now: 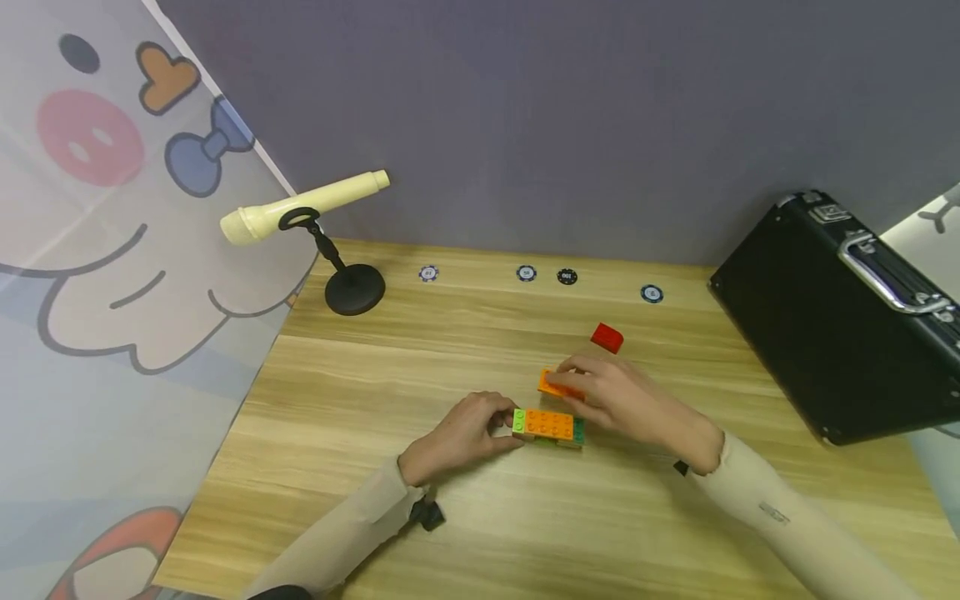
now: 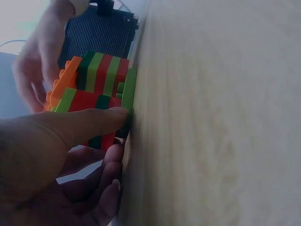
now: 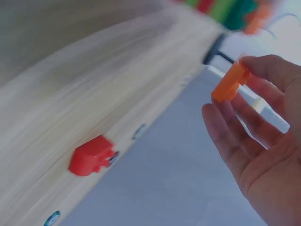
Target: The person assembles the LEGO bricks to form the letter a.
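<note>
A block of stacked toy bricks [image 1: 550, 424] stands on the table, with an orange studded top. In the left wrist view its side [image 2: 103, 73] shows green and red layers in two columns over a green base. My left hand [image 1: 467, 433] grips its left end, thumb along the near side and fingers behind. Just beyond the stack, my right hand [image 1: 618, 398] pinches a loose orange brick [image 3: 229, 84] between thumb and fingertips, raised off the table. A red brick with a rounded end [image 1: 607, 337] lies past the right hand.
A cream microphone [image 1: 315, 205] on a black stand [image 1: 355, 289] is at the back left. Several poker chips [image 1: 527, 273] line the far edge by the grey wall. A black case [image 1: 840, 317] stands at the right. The wooden table [image 1: 315, 400] has its left edge beside a cartoon-printed cloth.
</note>
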